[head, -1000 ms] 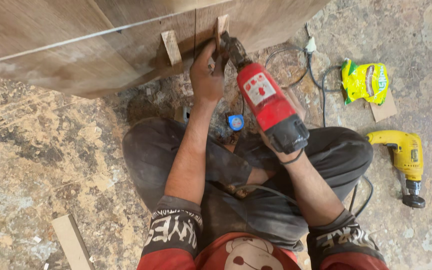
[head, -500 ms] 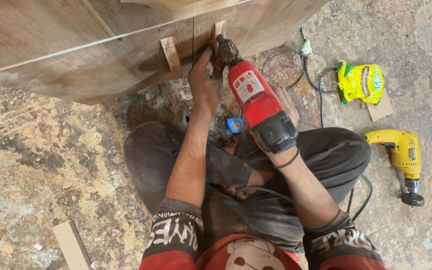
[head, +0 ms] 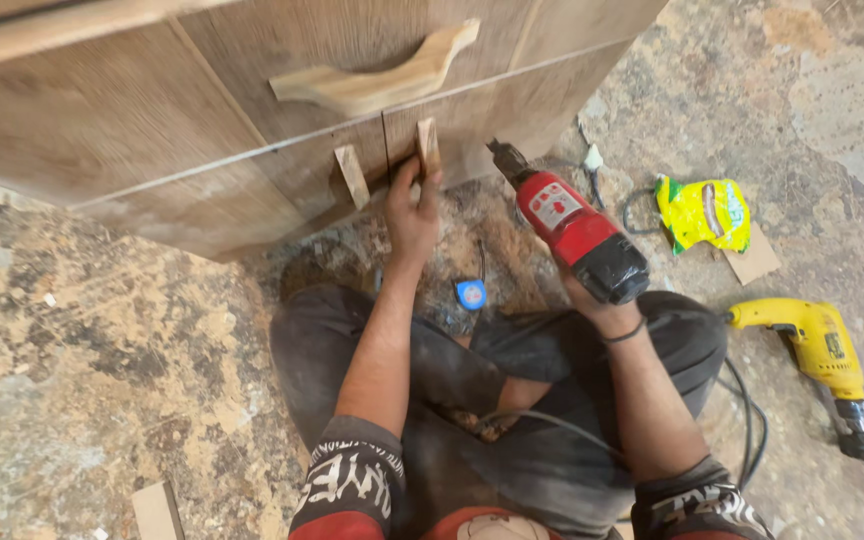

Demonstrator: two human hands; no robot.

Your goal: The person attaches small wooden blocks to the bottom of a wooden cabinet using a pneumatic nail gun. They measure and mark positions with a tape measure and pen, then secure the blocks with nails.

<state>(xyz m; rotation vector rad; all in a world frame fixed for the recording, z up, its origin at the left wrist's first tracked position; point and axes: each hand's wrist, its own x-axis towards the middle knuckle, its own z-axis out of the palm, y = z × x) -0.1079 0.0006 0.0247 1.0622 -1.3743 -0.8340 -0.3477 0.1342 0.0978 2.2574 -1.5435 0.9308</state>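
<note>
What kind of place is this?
Probably a woodworking site: a wooden cabinet is being fitted, a red drill is in the right hand, and a yellow drill lies on the dusty floor.

We see small wooden block: pale, short, upright against lower edge of brown wood-grain cabinet front, just right of dark seam between panels. We see second wooden block just left of seam, similar, leaning slightly. We see red power drill: red body, black rear end and black chuck, white label patch on side, tilted with bit end pointing up-left toward cabinet base, bit tip near panel, contact unclear. Cord trails from rear.
</note>
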